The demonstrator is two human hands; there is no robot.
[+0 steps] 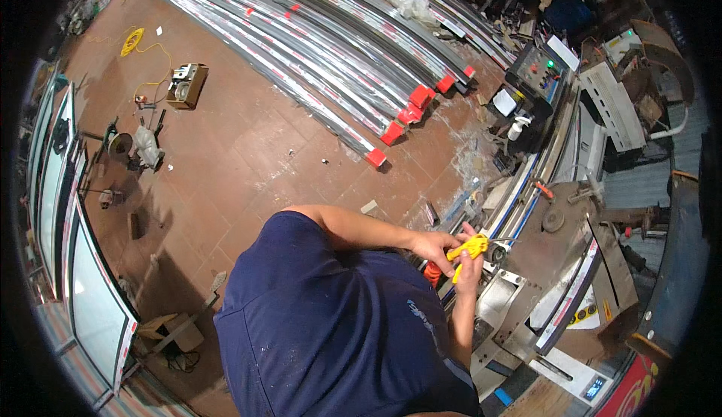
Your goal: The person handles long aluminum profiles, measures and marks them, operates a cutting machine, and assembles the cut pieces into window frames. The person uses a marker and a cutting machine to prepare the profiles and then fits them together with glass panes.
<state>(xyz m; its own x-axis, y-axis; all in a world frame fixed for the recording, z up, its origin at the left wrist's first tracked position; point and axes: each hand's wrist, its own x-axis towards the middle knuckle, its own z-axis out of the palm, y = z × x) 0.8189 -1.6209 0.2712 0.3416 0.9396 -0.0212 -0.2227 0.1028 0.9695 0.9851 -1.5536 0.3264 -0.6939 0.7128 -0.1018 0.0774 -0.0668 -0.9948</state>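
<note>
Both my hands meet over the near edge of a machine, around a bright yellow tool (475, 245) with ridged, finger-like parts; its exact kind is not clear. My right hand (471, 268) grips it from below, fingers wrapped round it. The fingers of my left hand (435, 247) close on its nearer side. A thin metal rod beside the yellow tool points toward the machine. Just under my left hand is an orange-red part (432, 272), mostly covered. The machine's grey metal table (526, 229) lies right of my hands, with an orange-handled lever (543, 190) above it.
Long wrapped profiles (301, 48) with red end caps lie across the tiled floor. A control box (538, 75) with a green light and a white spray bottle (517, 127) stand beyond my hands. Framed glass panels (98, 297) lean at left. A cardboard box (186, 86) sits on the floor.
</note>
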